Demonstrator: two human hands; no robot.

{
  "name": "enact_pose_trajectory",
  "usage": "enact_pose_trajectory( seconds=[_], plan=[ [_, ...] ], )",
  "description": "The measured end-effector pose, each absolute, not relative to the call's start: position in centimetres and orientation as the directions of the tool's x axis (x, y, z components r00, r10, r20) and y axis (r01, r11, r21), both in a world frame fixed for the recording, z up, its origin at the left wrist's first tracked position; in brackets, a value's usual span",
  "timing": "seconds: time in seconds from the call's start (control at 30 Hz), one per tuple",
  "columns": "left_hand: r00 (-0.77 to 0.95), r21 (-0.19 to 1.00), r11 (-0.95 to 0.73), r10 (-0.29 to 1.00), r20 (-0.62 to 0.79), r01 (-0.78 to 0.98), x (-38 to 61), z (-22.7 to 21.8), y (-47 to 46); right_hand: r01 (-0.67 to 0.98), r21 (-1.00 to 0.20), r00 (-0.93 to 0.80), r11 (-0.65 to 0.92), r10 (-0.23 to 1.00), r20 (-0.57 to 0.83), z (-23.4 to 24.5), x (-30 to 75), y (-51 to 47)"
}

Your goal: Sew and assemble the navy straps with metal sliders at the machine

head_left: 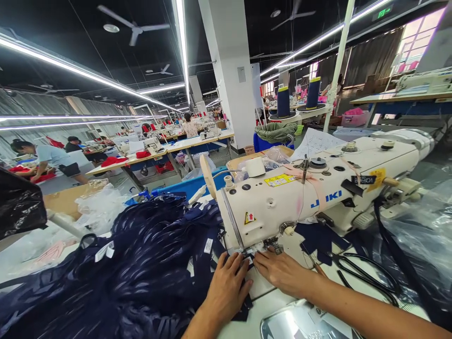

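A white sewing machine (pixel 282 193) marked JUKI stands before me. Under its needle end lies a piece of navy fabric (pixel 247 278) with a small white label (pixel 250 259). My left hand (pixel 228 285) rests on this fabric, fingers stretched forward and thumb apart. Close to the presser foot, my right hand (pixel 278 271) has its fingers together and bent at the fabric's edge; its fingertips are partly hidden. A large heap of navy fabric pieces (pixel 141 263) with white labels lies left of my hands. Black-handled scissors (pixel 370 273) lie right of my right forearm.
Navy scraps (pixel 321 240) lie under the machine arm. A shiny metal plate (pixel 296 322) is set in the table near me. Clear plastic (pixel 420 226) covers the right side. Navy thread cones (pixel 283 102) stand behind. A person (pixel 52 157) works at the far left.
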State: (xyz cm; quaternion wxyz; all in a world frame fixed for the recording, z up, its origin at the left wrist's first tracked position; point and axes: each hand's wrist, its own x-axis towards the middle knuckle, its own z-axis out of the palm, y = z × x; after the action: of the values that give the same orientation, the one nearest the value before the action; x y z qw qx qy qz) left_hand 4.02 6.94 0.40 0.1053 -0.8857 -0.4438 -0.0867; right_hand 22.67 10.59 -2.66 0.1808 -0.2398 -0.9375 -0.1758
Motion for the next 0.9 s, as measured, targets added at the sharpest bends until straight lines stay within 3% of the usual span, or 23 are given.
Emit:
enact_pose_trajectory(
  seconds=[0.3, 0.9],
  plan=[
    [0.612, -0.076, -0.612, 0.761, 0.215, 0.787, 3.7, 0.8, 7.7, 0.532, 0.245, -0.803, 0.810, 0.392, 0.449, -2.4, 22.5, 10.7],
    [0.611, -0.066, -0.620, 0.742, 0.277, 0.782, 3.5, 0.5, 8.0, 0.565, 0.274, -0.796, 0.778, 0.427, 0.430, -2.7, 22.4, 10.4]
  ],
)
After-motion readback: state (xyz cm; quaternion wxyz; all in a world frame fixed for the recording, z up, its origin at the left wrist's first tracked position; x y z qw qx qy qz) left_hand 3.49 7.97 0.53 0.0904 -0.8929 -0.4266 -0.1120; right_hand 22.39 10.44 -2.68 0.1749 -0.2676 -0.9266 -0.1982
